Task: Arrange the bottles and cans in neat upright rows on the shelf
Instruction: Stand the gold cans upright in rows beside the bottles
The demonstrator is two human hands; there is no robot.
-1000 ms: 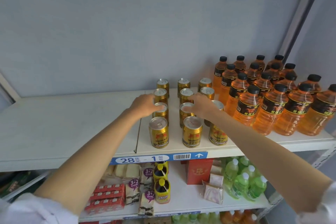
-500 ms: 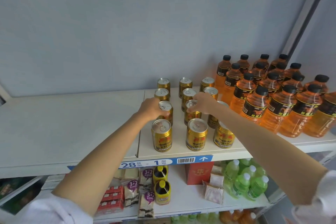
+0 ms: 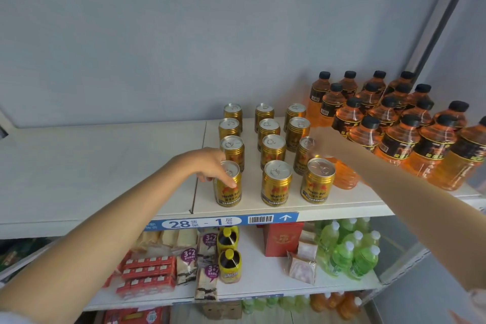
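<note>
Now the left hand (image 3: 207,166) has dropped from the second row to the front-left can (image 3: 228,183), fingers curled over its top and side, while the right hand (image 3: 324,143), blurred so its grip cannot be told, has swung toward 2 o'clock at the third can (image 3: 305,155) of the right column. Twelve gold cans stand upright in three columns, orange bottles (image 3: 399,123) at 2 o'clock, so only fine squaring looks left. Front cans read "Wealth Bull"; the shelf (image 3: 355,200) tag (image 3: 228,221) reads "28 - 1".

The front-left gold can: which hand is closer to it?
Left. The left hand rests its fingers on the front-left gold can; the right hand, blurred, is over by the right column of cans, near the orange bottles.
</note>
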